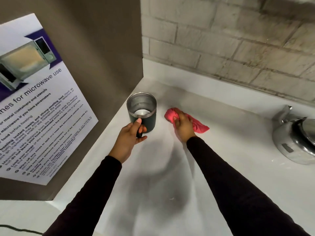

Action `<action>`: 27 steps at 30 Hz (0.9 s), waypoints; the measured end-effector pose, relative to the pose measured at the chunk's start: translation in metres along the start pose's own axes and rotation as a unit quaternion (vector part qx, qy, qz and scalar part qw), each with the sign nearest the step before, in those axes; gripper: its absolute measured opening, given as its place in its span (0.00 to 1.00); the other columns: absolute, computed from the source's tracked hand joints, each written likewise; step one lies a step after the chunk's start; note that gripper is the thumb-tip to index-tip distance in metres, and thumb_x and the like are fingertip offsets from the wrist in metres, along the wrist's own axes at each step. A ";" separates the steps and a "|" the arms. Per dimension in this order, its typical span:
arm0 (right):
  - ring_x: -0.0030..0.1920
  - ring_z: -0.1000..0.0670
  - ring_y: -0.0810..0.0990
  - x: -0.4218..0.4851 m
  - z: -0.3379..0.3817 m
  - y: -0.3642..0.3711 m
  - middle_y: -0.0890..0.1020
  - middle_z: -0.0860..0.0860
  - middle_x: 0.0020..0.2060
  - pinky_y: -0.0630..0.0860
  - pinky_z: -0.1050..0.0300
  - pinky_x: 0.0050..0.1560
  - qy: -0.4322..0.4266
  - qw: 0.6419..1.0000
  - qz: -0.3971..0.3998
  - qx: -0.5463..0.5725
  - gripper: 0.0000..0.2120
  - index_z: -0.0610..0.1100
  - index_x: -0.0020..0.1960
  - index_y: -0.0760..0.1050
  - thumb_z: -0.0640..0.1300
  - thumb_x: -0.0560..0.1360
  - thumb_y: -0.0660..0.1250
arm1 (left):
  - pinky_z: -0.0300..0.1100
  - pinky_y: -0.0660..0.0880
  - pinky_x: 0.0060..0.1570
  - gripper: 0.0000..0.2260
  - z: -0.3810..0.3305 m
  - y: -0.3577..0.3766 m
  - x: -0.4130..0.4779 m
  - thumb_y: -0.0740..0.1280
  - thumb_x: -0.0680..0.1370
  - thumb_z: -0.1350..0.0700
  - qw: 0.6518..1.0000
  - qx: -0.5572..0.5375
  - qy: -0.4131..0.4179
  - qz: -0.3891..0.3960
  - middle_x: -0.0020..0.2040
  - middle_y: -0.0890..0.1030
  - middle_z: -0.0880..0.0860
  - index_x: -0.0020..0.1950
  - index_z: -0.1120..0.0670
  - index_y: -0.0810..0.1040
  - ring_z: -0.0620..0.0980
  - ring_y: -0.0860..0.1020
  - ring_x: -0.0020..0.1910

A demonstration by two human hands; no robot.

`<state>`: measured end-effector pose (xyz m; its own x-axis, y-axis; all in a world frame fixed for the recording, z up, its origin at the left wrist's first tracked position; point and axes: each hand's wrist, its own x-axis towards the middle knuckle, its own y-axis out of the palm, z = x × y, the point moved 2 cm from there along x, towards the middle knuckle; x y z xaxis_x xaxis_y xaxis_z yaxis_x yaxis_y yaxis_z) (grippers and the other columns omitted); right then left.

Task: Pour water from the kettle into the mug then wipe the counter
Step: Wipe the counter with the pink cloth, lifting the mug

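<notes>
A dark green mug [144, 114] with a steel inside stands upright on the white counter [230, 133] near the left wall, with water visible at its bottom. My left hand [131, 138] grips its handle, thumb on the rim side. Just right of the mug, my right hand [183, 126] presses flat on a crumpled pink cloth [199, 126] lying on the counter. A shiny steel kettle [294, 140] sits at the far right edge of view, spout pointing left, apart from both hands.
A grey side panel [105, 48] with a microwave-use poster [39, 103] walls off the left. A pale brick backsplash [238, 45] runs along the back. A dark cable [20, 229] lies at the bottom left.
</notes>
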<state>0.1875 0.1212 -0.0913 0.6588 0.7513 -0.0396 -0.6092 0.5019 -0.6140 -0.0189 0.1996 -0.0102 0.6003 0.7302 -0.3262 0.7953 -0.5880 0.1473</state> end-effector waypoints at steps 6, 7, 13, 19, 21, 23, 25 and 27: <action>0.72 0.43 0.64 -0.001 0.032 0.043 0.70 0.46 0.71 0.51 0.48 0.73 -0.092 0.991 0.087 -0.050 0.21 0.48 0.72 0.65 0.39 0.80 0.57 | 0.44 0.78 0.51 0.18 -0.013 -0.007 -0.006 0.58 0.80 0.51 1.000 -0.004 0.018 -0.014 0.36 0.75 0.52 0.31 0.55 0.65 0.44 0.76 0.37; 0.73 0.43 0.63 -0.009 0.034 0.050 0.69 0.46 0.71 0.50 0.40 0.73 -0.122 0.983 0.109 -0.086 0.21 0.48 0.72 0.66 0.39 0.79 0.58 | 0.45 0.78 0.51 0.18 -0.014 -0.009 -0.007 0.58 0.80 0.51 1.000 0.000 0.020 -0.016 0.35 0.75 0.52 0.31 0.55 0.65 0.43 0.76 0.36; 0.75 0.41 0.56 -0.062 0.012 0.043 0.60 0.47 0.76 0.46 0.40 0.73 -0.286 0.917 0.177 -0.214 0.24 0.53 0.74 0.61 0.49 0.79 0.60 | 0.42 0.79 0.48 0.19 -0.019 -0.020 -0.011 0.58 0.80 0.51 0.999 0.005 0.027 -0.037 0.34 0.75 0.52 0.30 0.56 0.66 0.45 0.78 0.38; 0.74 0.43 0.61 -0.020 -0.013 0.002 0.64 0.46 0.74 0.51 0.38 0.75 -0.196 0.956 0.102 -0.194 0.23 0.48 0.73 0.64 0.44 0.79 0.62 | 0.39 0.81 0.43 0.20 -0.019 -0.031 -0.013 0.59 0.80 0.51 0.999 -0.006 0.020 -0.035 0.30 0.78 0.49 0.28 0.54 0.67 0.44 0.79 0.37; 0.74 0.44 0.62 0.010 -0.002 0.003 0.66 0.46 0.74 0.52 0.37 0.74 -0.134 0.975 0.058 -0.168 0.23 0.49 0.73 0.62 0.43 0.79 0.60 | 0.39 0.82 0.43 0.20 -0.017 -0.033 -0.015 0.59 0.80 0.51 0.999 -0.010 0.020 -0.033 0.30 0.78 0.48 0.27 0.54 0.67 0.42 0.79 0.35; 0.73 0.43 0.63 0.036 0.015 0.015 0.67 0.46 0.73 0.52 0.37 0.74 -0.083 0.986 0.037 -0.140 0.22 0.50 0.73 0.62 0.44 0.79 0.57 | 0.40 0.82 0.44 0.21 -0.017 -0.034 -0.017 0.59 0.79 0.51 0.999 -0.016 0.023 -0.029 0.30 0.78 0.49 0.26 0.53 0.67 0.41 0.79 0.35; 0.72 0.42 0.64 0.054 0.033 0.033 0.68 0.45 0.72 0.53 0.38 0.74 -0.058 0.992 0.050 -0.100 0.21 0.49 0.73 0.62 0.44 0.80 0.55 | 0.40 0.82 0.43 0.22 -0.018 -0.034 -0.020 0.60 0.79 0.51 0.999 -0.018 0.026 -0.020 0.30 0.78 0.48 0.24 0.50 0.69 0.41 0.79 0.35; 0.72 0.41 0.65 0.059 0.054 0.053 0.69 0.44 0.71 0.57 0.39 0.73 -0.066 0.993 0.085 -0.046 0.20 0.46 0.72 0.65 0.40 0.80 0.54 | 0.39 0.82 0.43 0.24 -0.020 -0.034 -0.022 0.59 0.79 0.50 0.999 -0.012 0.034 -0.009 0.29 0.78 0.47 0.22 0.49 0.70 0.40 0.79 0.35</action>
<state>0.1706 0.2149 -0.0837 0.4825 0.8746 -0.0481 -0.6597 0.3267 -0.6768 -0.0577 0.2108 0.0103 0.5893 0.7633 -0.2648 0.8075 -0.5664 0.1647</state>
